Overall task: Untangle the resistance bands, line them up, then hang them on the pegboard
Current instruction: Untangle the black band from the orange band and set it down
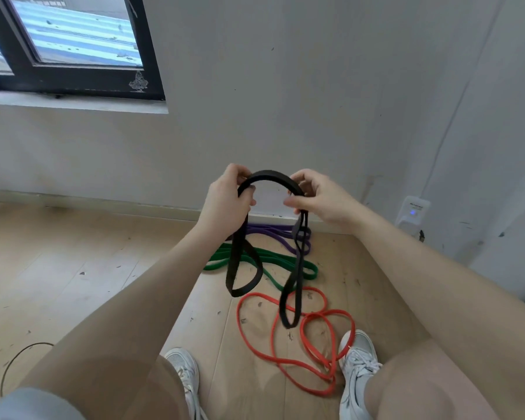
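I hold the wide black rubber resistance band (270, 174) up in front of me at chest height, arched between both hands. My left hand (228, 197) pinches it at one end of the arch and my right hand (315, 197) grips it at the other; both are closed on the band. Two doubled loops hang down from my hands, the right one lower than the left, and neither appears to touch the wooden floor (73, 268).

Below, the thin red rubber band (297, 331) lies in crossing coils between my white shoes (358, 368). The flat green band (273, 262) and the purple band (273, 230) lie folded nearer the wall, roughly in line. No pegboard is in view.

Risks noted. The lower black loop hangs directly over the red coils; lowering it there could snag and re-tangle the two. The black band shows a twist on the right side; pulling my hands apart without turning it out may tighten it. The red band runs close to my right shoe; a step could catch it and drag the laid-out bands out of line.
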### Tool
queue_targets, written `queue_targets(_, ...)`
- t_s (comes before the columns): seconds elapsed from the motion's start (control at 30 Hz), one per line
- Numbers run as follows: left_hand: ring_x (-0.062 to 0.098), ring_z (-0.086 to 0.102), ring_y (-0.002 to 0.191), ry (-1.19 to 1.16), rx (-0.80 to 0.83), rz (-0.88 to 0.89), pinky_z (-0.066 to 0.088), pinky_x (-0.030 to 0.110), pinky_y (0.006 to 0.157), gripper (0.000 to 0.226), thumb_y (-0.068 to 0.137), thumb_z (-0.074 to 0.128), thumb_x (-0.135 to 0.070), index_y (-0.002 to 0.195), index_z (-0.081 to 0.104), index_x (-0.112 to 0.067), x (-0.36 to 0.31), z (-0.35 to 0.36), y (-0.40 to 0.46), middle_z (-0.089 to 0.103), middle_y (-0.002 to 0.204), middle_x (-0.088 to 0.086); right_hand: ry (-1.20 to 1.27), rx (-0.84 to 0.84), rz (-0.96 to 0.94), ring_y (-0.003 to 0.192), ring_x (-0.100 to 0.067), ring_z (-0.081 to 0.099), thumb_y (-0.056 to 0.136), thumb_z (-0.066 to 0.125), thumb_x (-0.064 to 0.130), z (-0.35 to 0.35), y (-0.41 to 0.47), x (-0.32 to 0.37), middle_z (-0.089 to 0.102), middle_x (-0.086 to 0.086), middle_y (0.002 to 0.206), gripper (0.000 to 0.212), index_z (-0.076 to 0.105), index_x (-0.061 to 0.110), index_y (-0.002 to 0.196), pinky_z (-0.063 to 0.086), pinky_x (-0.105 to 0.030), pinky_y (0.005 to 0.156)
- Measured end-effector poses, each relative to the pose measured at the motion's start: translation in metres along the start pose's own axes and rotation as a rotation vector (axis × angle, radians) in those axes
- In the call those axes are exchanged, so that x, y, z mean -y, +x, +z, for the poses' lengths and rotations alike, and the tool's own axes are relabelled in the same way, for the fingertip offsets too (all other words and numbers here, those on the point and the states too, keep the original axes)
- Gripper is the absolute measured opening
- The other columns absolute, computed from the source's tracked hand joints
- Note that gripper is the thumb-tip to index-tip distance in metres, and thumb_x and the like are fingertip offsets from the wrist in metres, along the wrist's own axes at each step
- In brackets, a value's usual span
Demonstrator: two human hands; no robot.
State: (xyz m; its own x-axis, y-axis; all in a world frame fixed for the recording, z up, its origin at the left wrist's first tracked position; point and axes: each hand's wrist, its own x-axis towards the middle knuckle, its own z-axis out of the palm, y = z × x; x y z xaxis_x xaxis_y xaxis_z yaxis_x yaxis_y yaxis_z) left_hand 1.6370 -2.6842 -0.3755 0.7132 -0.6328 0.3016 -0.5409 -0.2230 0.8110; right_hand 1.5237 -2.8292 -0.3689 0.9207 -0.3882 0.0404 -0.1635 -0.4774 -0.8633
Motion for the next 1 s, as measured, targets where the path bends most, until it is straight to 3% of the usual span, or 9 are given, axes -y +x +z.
queue_targets(0.07, 0.014, 0.061, 0.090, -0.009, 0.036, -0.024, 0.051, 0.032, 0.085, 0.023, 0.094, 0.051, -0.015, 0.117, 0.049, -0.015, -0.001, 0.002, 0.000, 0.057, 0.100, -0.003, 0.101, -0.073, -0.048, 0.074, -0.014, 0.057, 0.088, 0.061, 0.017, -0.003, -0.002, 0.005, 0.060, -0.006, 0.088, 0.014, 0.057, 0.016, 0.102, 0.051, -0.024, 0.074)
queue_targets(0.17, 0.010, 0.055, 0.088, -0.066, 0.225, -0.009, 0.048, 0.032, 0.086, 0.028, 0.094, 0.052, -0.024, 0.121, 0.050, -0.019, -0.004, 0.002, -0.009, 0.051, 0.090, -0.011, 0.112, -0.107, -0.093, 0.073, -0.012, 0.056, 0.090, 0.060, 0.020, -0.004, -0.003, 0.012, 0.059, -0.003, 0.085, 0.009, 0.059, 0.019, 0.098, 0.051, -0.027, 0.076)
queue_targets(0.27, 0.021, 0.057, 0.092, -0.225, 0.294, -0.073, 0.049, 0.035, 0.090, 0.020, 0.098, 0.042, -0.028, 0.116, 0.048, -0.025, -0.003, 0.002, -0.015, 0.053, 0.089, -0.002, 0.080, -0.090, -0.101, 0.073, -0.009, 0.059, 0.089, 0.061, 0.024, 0.003, -0.003, 0.019, 0.060, 0.002, 0.083, 0.013, 0.058, 0.018, 0.099, 0.052, -0.029, 0.078)
queue_targets(0.47, 0.010, 0.041, 0.076, -0.240, 0.368, -0.163, 0.039, 0.026, 0.077, 0.032, 0.102, 0.030, -0.032, 0.126, 0.045, -0.018, 0.001, 0.001, -0.014, 0.042, 0.083, -0.007, -0.058, -0.086, -0.120, 0.084, -0.017, 0.060, 0.087, 0.063, 0.029, 0.019, 0.000, 0.018, 0.062, 0.001, 0.090, 0.014, 0.057, 0.019, 0.095, 0.052, -0.037, 0.082)
queue_targets(0.57, 0.009, 0.041, 0.079, -0.259, 0.446, -0.193, 0.036, 0.028, 0.083, 0.035, 0.102, 0.029, -0.031, 0.134, 0.039, -0.022, 0.007, -0.001, -0.015, 0.040, 0.086, -0.009, -0.100, -0.110, -0.122, 0.080, -0.015, 0.055, 0.083, 0.068, 0.031, 0.018, 0.000, 0.015, 0.061, 0.004, 0.090, 0.015, 0.060, 0.022, 0.093, 0.049, -0.036, 0.081)
queue_targets(0.7, 0.013, 0.053, 0.106, -0.292, 0.324, -0.135, 0.041, 0.030, 0.099, 0.036, 0.100, 0.037, -0.024, 0.137, 0.040, -0.024, 0.008, 0.004, -0.021, 0.053, 0.106, -0.007, -0.003, -0.085, -0.079, 0.073, -0.008, 0.052, 0.081, 0.071, 0.027, 0.015, 0.000, 0.012, 0.058, 0.009, 0.083, 0.018, 0.060, 0.023, 0.096, 0.045, -0.030, 0.073)
queue_targets(0.77, 0.011, 0.059, 0.105, -0.402, 0.223, -0.129, 0.045, 0.031, 0.100, 0.040, 0.098, 0.043, -0.019, 0.138, 0.041, -0.023, 0.007, 0.007, -0.022, 0.060, 0.105, -0.008, 0.003, -0.077, -0.073, 0.073, -0.008, 0.053, 0.082, 0.070, 0.026, 0.015, 0.002, 0.011, 0.058, 0.008, 0.085, 0.018, 0.058, 0.025, 0.096, 0.046, -0.030, 0.070)
queue_targets(0.87, 0.014, 0.064, 0.100, -0.481, 0.119, -0.095, 0.048, 0.036, 0.099, 0.031, 0.095, 0.050, -0.013, 0.123, 0.055, -0.025, 0.004, 0.010, -0.019, 0.066, 0.097, -0.009, 0.038, -0.096, -0.069, 0.074, -0.008, 0.053, 0.085, 0.066, 0.027, 0.015, 0.002, 0.011, 0.058, 0.007, 0.086, 0.011, 0.058, 0.026, 0.092, 0.043, -0.024, 0.066)
queue_targets(1.0, 0.011, 0.064, 0.098, -0.474, 0.119, -0.066, 0.048, 0.035, 0.099, 0.028, 0.093, 0.053, -0.010, 0.109, 0.060, -0.031, -0.001, 0.010, -0.015, 0.068, 0.099, -0.007, 0.092, -0.114, -0.087, 0.075, -0.010, 0.053, 0.086, 0.065, 0.024, 0.010, 0.000, 0.012, 0.061, 0.008, 0.087, 0.008, 0.061, 0.025, 0.093, 0.042, -0.023, 0.067)
